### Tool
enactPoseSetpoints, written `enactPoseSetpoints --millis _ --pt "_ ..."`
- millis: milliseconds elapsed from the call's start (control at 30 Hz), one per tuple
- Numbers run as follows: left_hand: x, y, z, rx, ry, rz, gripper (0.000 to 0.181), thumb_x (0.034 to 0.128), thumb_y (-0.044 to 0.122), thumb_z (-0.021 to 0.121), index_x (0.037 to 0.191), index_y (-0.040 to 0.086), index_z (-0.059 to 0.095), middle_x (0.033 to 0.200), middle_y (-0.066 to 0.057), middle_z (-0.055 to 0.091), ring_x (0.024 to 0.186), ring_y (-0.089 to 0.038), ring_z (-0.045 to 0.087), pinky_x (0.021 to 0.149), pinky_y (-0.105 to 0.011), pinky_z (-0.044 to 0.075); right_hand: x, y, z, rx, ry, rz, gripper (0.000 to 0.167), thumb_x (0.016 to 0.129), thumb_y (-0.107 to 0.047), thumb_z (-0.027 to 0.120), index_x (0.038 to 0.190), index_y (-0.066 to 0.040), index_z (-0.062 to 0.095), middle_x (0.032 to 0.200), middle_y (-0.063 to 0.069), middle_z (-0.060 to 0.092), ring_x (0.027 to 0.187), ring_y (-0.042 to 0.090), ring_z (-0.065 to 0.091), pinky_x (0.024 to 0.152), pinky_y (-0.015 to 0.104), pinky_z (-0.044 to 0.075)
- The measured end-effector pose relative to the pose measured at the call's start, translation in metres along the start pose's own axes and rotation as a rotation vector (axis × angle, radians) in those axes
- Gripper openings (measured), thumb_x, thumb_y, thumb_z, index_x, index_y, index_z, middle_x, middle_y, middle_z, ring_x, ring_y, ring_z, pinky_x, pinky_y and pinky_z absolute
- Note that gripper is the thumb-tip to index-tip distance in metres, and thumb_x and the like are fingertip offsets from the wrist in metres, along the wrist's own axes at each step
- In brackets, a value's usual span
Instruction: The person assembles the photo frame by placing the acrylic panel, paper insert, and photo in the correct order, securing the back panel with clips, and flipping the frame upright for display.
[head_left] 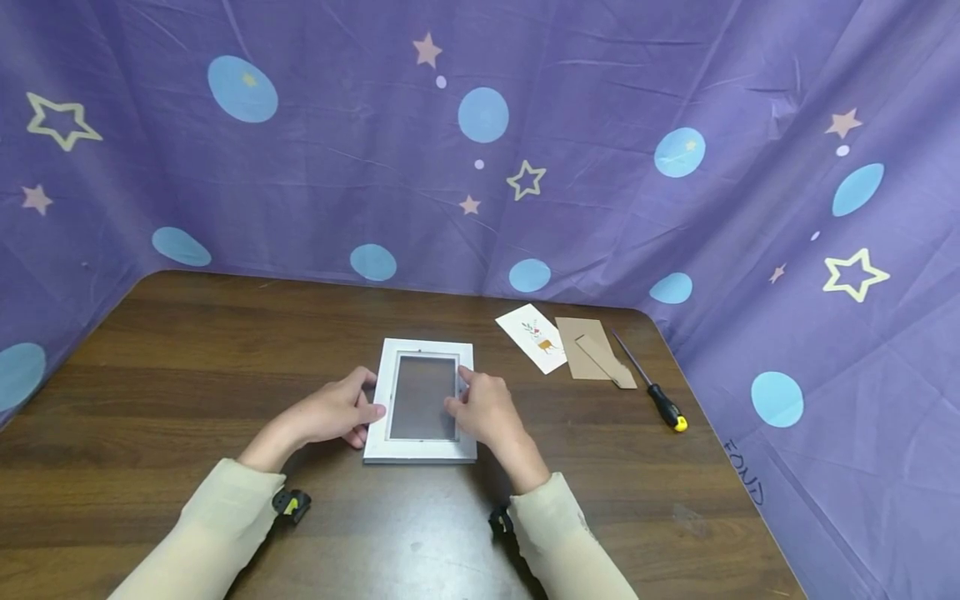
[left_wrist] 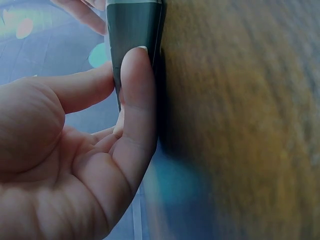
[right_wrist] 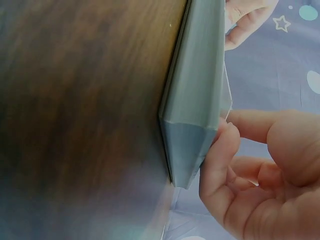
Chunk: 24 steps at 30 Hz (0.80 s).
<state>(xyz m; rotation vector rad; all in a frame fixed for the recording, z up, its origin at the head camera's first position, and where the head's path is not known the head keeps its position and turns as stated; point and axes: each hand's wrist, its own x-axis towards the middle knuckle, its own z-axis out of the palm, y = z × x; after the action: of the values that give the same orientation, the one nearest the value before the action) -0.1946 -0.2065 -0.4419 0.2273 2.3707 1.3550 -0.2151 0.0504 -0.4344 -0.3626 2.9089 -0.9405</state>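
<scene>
A white picture frame (head_left: 380, 421) lies on the brown table, a grey pane (head_left: 425, 396) showing in its opening. At the frame's left side my left hand (head_left: 333, 410) grips it, thumb on the top face and fingers along the outer edge. My right hand (head_left: 487, 408) is over the right side, and in the right wrist view its thumb and a finger pinch the corner of a thin clear sheet (right_wrist: 227, 97) that stands up from the frame. Small dark tabs dot the frame's inner rim.
Toward the back right lie a white card (head_left: 532, 337) with a printed plant, a brown backing board (head_left: 581, 358) with a cut flap piece (head_left: 617, 364) on it, and a screwdriver (head_left: 663, 407). A purple curtain (head_left: 337, 167) hangs behind the wood table (head_left: 187, 375).
</scene>
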Motion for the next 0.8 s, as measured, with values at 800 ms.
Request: enactPoseSetpoints --millis 800 --pt "0.0005 -0.0007 -0.0016 0.009 0.0 -0.002 0.059 0.1063 0.014 0.065 0.15 -0.011 0.033 0.091 -0.016 0.061 0.068 -0.023 0.065 0.063 -0.038 0.063 0.0004 -0.0036 0.003 -0.061 -0.013 0.025 0.06 0.098 -0.02 0.076 0.149 0.006 0.056 0.065 0.005 0.057 0.086 0.026 0.067 0.091 0.045 0.059"
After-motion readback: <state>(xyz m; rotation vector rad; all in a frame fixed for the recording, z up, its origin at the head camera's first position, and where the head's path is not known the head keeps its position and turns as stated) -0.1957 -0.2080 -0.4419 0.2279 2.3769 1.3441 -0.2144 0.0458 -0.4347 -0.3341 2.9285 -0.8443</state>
